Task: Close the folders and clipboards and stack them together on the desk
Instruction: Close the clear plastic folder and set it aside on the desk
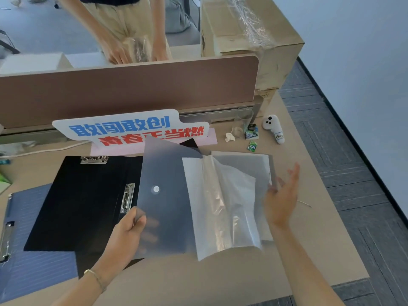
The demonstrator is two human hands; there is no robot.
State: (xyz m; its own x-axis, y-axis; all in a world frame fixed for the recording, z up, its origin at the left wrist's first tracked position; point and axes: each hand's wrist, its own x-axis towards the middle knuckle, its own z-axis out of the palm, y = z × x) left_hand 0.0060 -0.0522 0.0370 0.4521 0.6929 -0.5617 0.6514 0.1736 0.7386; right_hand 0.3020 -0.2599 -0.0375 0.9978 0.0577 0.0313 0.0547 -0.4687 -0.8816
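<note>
A grey translucent display folder [167,195] lies open on the desk [220,277], its clear plastic sleeves [223,202] fanned up in the middle. My left hand [130,233] pinches the lower corner of its left cover, which is lifted. My right hand [281,199] is spread, palm against the right cover's edge. To the left lies an open black clip folder [86,202] with metal clips at the top and on the spine. A blue clipboard folder [37,246] lies open at the far left, partly under the black one.
A white sign with blue and red characters [130,129] lies behind the folders on a pink sheet. A glass [242,122], small packets [251,131] and a white controller [273,128] sit back right. A brown partition [123,89], a cardboard box [254,34] and another person's hands stand beyond.
</note>
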